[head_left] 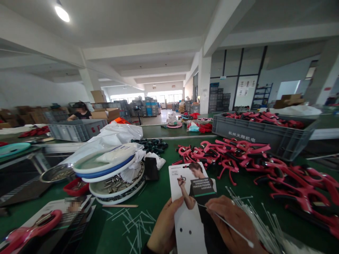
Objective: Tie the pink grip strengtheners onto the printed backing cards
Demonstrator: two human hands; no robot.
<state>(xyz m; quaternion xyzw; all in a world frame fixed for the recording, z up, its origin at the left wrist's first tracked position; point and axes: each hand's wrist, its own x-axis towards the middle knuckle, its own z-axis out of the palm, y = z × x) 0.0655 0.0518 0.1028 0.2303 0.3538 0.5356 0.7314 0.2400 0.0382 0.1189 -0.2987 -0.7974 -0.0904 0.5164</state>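
My left hand [165,225] is closed on the left edge of a printed cardboard card [186,215], which stands tilted up towards me. The card shows a picture of a person and has two round holes low on its white part. My right hand [230,220] pinches a thin white cable tie [234,227]; its tip is against the card's front and its small head points down to the right. Beside my right hand lies a bundle of loose cable ties [265,222]. Pink and black hand grips [227,155] are heaped behind the card.
Stacked round trays [103,173] with metal parts, a red dish [76,187] and a steel bowl [57,173] stand left. Short white strips [139,225] lie nearer. Front left, a pink grip [34,229] rests on cards. A grey crate [265,132] stands back right; a person [82,111] is far left.
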